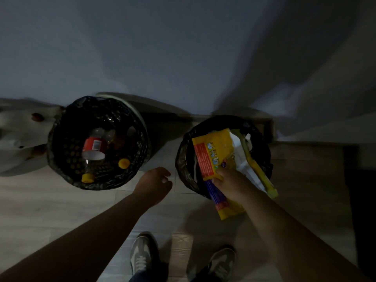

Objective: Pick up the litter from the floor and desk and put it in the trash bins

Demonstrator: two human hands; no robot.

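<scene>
Head view: right hand holds wrappers over the bin.
Fingers clamp them mid-length, long axis running out past the fingertips, bin mouth just below; left hand hangs loose and empty, farther off. Letting go should do it.

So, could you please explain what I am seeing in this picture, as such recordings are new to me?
There is no machine here: a person wears a camera on the head, so this one picture looks down at their own arms and shoes. Two bins with black liners stand on the floor. The left bin holds a red-labelled bottle and yellow caps. The right hand grips a yellow packet and white wrapping above the right bin. The left hand hangs loosely curled, holding nothing.
</scene>
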